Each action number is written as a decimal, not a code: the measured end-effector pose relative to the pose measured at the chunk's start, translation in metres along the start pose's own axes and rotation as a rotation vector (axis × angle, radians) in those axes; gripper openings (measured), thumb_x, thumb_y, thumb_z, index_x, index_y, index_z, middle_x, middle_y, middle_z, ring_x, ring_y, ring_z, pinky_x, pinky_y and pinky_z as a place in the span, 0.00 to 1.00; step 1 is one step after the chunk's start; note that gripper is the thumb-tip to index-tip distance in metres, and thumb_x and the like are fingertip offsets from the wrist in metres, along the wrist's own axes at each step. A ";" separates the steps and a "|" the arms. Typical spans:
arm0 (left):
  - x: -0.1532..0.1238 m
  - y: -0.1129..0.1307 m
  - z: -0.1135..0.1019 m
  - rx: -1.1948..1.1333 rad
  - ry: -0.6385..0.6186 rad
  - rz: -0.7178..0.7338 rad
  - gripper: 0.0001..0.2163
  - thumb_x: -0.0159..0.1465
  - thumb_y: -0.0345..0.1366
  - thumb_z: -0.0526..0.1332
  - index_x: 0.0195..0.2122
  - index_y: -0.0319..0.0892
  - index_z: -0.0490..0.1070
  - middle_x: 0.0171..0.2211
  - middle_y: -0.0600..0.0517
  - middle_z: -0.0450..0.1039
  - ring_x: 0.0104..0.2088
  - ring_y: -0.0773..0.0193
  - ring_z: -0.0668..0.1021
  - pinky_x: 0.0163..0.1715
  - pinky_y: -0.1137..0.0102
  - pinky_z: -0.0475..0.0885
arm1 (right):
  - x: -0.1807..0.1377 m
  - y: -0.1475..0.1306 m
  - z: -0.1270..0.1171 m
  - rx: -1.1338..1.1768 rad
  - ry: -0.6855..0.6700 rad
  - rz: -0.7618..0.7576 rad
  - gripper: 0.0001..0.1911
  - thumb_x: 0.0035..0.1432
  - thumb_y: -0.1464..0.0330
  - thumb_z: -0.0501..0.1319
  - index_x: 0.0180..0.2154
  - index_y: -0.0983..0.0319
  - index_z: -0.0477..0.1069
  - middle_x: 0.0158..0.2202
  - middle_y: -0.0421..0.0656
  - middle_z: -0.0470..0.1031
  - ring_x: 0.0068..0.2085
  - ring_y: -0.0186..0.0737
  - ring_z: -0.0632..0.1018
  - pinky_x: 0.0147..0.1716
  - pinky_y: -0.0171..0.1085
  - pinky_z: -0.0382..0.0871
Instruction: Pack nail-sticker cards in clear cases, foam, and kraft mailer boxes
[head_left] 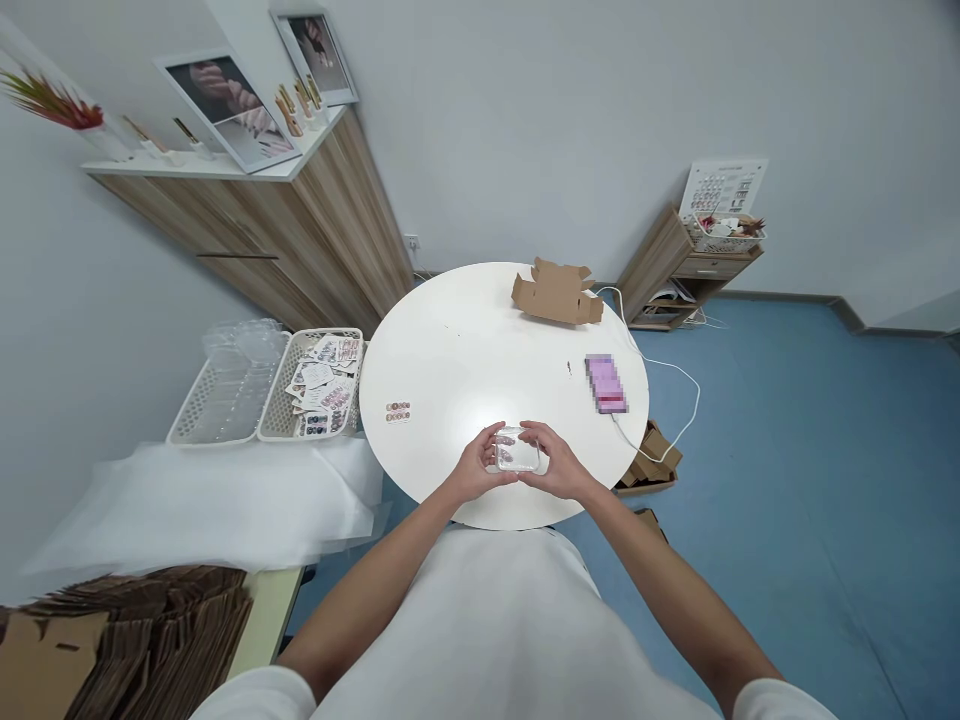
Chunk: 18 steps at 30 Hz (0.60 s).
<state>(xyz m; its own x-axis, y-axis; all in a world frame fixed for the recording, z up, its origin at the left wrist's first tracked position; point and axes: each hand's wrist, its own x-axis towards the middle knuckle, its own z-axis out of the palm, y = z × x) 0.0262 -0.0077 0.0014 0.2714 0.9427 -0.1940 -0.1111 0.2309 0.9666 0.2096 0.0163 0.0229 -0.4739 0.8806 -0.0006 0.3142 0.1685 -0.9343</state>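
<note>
Between my two hands is a small clear plastic box [517, 452], held just over the near edge of the round white table [450, 370]. My left hand [478, 468] grips its left side, with fingers behind and thumb along the near edge. My right hand [556, 462] closes on the right side in the same way. A few small dark shapes show through the clear plastic on the left; I cannot tell what they are. To the left on the table lies a card of press-on nails [398, 412].
An unfolded cardboard box [558, 292] lies at the table's far side. A phone [606, 384] with a white cable [679, 368] sits at right. Left of the table are a basket of nail cards [291, 425], clear boxes [232, 395], white sheets [202, 505] and stacked cardboard [150, 640].
</note>
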 end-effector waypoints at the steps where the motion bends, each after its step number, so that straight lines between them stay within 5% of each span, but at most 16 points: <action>1: -0.001 0.000 0.000 -0.012 -0.004 0.004 0.39 0.42 0.35 0.69 0.55 0.46 0.53 0.47 0.44 0.64 0.41 0.61 0.72 0.41 0.65 0.67 | 0.000 -0.001 0.000 0.002 -0.004 0.001 0.26 0.37 0.66 0.65 0.43 0.56 0.65 0.52 0.46 0.60 0.51 0.45 0.65 0.46 0.44 0.63; 18: -0.005 0.007 0.004 -0.143 -0.071 -0.025 0.38 0.45 0.33 0.67 0.56 0.51 0.51 0.48 0.43 0.64 0.39 0.62 0.73 0.37 0.64 0.69 | 0.000 0.002 0.000 0.231 0.055 0.071 0.24 0.35 0.65 0.67 0.39 0.57 0.68 0.49 0.47 0.64 0.44 0.43 0.70 0.41 0.43 0.67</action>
<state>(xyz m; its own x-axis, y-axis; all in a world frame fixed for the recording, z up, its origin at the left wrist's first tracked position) 0.0280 -0.0122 0.0100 0.3424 0.9179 -0.2004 -0.2373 0.2908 0.9269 0.2106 0.0168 0.0207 -0.4095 0.9106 -0.0558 0.1459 0.0050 -0.9893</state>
